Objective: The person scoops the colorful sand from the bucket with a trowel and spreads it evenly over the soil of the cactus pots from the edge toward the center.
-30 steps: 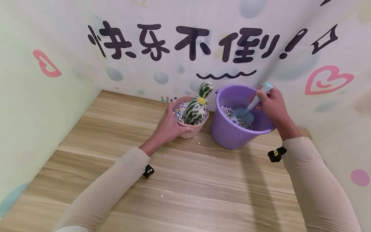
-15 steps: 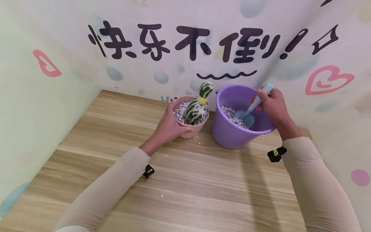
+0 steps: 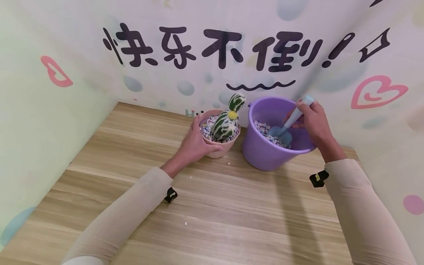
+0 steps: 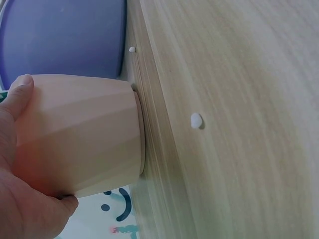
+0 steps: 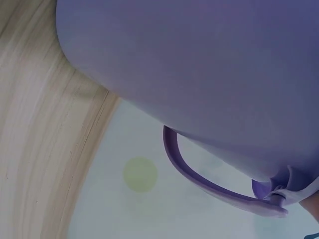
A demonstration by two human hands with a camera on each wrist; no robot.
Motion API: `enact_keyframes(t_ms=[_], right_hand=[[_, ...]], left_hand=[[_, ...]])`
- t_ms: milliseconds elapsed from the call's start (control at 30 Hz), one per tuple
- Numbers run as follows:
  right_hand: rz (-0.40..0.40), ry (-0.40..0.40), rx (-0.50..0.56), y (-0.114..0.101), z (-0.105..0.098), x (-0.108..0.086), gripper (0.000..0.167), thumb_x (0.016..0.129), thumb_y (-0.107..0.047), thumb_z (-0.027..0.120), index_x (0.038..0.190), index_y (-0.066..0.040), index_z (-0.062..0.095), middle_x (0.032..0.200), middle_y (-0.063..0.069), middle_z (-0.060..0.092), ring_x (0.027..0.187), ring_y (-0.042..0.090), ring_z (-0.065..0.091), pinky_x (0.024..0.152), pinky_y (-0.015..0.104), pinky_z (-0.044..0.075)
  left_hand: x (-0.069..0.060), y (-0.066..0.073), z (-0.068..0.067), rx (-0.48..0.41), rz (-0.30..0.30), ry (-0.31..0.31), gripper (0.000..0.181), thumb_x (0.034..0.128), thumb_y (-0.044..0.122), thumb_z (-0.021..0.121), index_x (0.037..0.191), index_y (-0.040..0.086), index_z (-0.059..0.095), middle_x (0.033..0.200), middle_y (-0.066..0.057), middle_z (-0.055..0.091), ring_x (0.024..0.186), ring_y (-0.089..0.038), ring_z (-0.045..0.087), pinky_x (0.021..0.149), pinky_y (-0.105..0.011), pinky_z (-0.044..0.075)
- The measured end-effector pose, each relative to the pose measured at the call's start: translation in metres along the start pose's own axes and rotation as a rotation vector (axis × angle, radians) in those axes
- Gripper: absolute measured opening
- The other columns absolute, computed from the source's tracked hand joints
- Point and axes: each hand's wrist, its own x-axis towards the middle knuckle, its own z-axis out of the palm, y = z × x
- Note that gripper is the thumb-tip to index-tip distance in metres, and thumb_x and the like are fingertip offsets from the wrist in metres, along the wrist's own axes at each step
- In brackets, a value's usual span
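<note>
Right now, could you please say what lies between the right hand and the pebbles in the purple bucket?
The blue scoop: the right hand holds its handle, and its blade touches the pebbles inside the purple bucket, in the head view.

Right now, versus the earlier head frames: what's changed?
Little: the light-blue scoop with a rounded handle, in the right hand, sits slightly lower in the round purple bucket. The head view shifted slightly too. Nothing newly grasped or released. Unchanged: the left hand on the faceted pink pot with its striped green cactus.
</note>
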Motion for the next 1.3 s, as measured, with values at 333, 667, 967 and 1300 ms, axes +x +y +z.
enact_keyframes(t_ms=[333, 667, 967, 1300], right_hand=[[-0.002, 0.028, -0.138, -0.0001, 0.0016, 0.0021, 0.04, 0.101, -0.042, 0.045, 0.113, -0.003, 0.047, 0.081, -0.006, 0.069, 0.073, 0.009, 0.068, 0.064, 0.022, 0.057], [0.002, 0.015, -0.17, 0.0019, 0.0017, 0.0021, 0.046, 0.1, -0.043, 0.046, 0.115, 0.0, 0.047, 0.08, -0.008, 0.068, 0.071, 0.007, 0.067, 0.064, 0.023, 0.058], [-0.066, -0.13, 0.05, 0.0058, -0.0036, 0.0025, 0.029, 0.101, -0.029, 0.05, 0.109, -0.001, 0.049, 0.083, -0.001, 0.071, 0.075, 0.011, 0.069, 0.065, 0.024, 0.058], [-0.093, -0.11, 0.044, 0.0044, -0.0023, 0.0033, 0.028, 0.101, -0.027, 0.051, 0.106, 0.0, 0.05, 0.081, 0.0, 0.07, 0.072, 0.01, 0.068, 0.061, 0.024, 0.057]], left_hand=[[-0.0012, 0.0, 0.0006, 0.005, 0.002, 0.008, 0.129, 0.0597, 0.044, 0.092, 0.152, 0.013, 0.008, 0.154, -0.015, 0.027, 0.139, -0.029, 0.033, 0.113, -0.045, 0.032], [-0.0021, -0.0007, 0.0001, 0.004, 0.003, 0.005, 0.13, 0.0602, 0.044, 0.092, 0.153, 0.014, 0.006, 0.155, -0.016, 0.025, 0.141, -0.029, 0.031, 0.114, -0.044, 0.03], [-0.0012, -0.002, 0.0008, 0.003, 0.018, 0.008, 0.125, 0.0598, 0.043, 0.092, 0.151, 0.014, 0.011, 0.152, -0.015, 0.028, 0.139, -0.028, 0.033, 0.113, -0.044, 0.032], [-0.0002, -0.0012, 0.0005, 0.008, 0.009, 0.002, 0.129, 0.0611, 0.044, 0.092, 0.153, 0.013, 0.006, 0.155, -0.016, 0.025, 0.141, -0.029, 0.031, 0.115, -0.043, 0.029]])
